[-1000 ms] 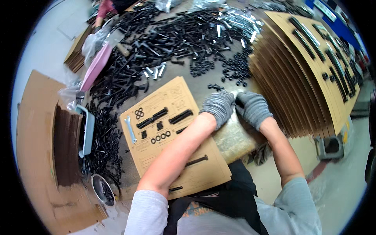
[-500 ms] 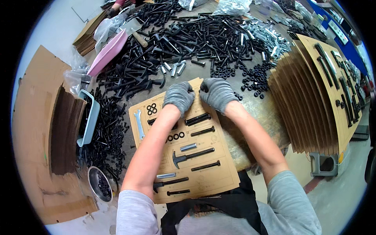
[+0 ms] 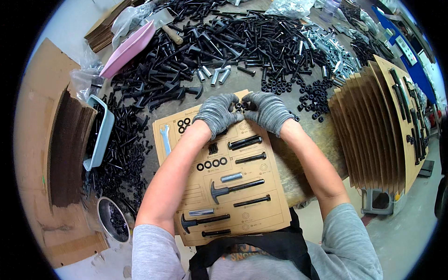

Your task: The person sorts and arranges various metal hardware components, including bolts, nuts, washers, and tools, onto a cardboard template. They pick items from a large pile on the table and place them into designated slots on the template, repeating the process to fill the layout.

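In the head view a printed cardboard sheet point(image 3: 280, 212) lies at the table's near edge, against my front. At its top my left hand point(image 3: 217, 114) and right hand point(image 3: 268, 113), in grey gloves, curve round a few small black nuts point(image 3: 239, 107). Fingers and thumbs look parted on both hands, with the fingertips at the nuts. Laid out on the sheet are a wrench point(image 3: 165, 139), black rings point(image 3: 212, 163), long black bolts point(image 3: 245, 142), a silver tube point(image 3: 232, 177) and black T-shaped handles point(image 3: 235, 187). My left forearm hides part of the sheet.
A heap of black bolts point(image 3: 224, 42) spreads behind the sheet, with silver tubes point(image 3: 219, 75) and loose nuts point(image 3: 313, 99). Cardboard sheets point(image 3: 368, 126) stand at right. Left are a pink tray point(image 3: 128, 49), a blue bin point(image 3: 101, 135) and a metal bowl point(image 3: 105, 219).
My hands have turned and their fingers have parted. Black nuts now show between them at the sheet's top. The view has shifted slightly.
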The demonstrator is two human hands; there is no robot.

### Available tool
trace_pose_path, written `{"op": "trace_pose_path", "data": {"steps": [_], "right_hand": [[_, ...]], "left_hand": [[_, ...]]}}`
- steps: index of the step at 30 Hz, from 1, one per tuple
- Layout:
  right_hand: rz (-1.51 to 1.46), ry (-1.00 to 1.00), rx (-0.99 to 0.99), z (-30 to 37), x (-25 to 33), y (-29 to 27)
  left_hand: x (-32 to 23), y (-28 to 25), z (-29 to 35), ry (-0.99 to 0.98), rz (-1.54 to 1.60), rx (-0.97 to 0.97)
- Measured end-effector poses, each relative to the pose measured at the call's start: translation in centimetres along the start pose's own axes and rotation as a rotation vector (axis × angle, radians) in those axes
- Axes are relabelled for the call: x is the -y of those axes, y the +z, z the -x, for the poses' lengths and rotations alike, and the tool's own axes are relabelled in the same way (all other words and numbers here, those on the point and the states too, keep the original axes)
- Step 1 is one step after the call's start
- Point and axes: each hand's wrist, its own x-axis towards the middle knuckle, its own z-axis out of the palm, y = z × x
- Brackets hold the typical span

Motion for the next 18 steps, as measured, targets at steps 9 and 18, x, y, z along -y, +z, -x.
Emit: {"op": "trace_pose_path", "data": {"steps": [9,18], "right_hand": [[-0.133,-0.073,-0.087,0.9,-0.5,-0.7],[0.019,0.37,-0.12,8.8,-7.8,-6.6]], "left_hand": [[0.0,-0.6,1.0,-0.043,0.112,-0.002],[3.9,-4.0,8.9,-0.124,0.464,-0.231]]}}
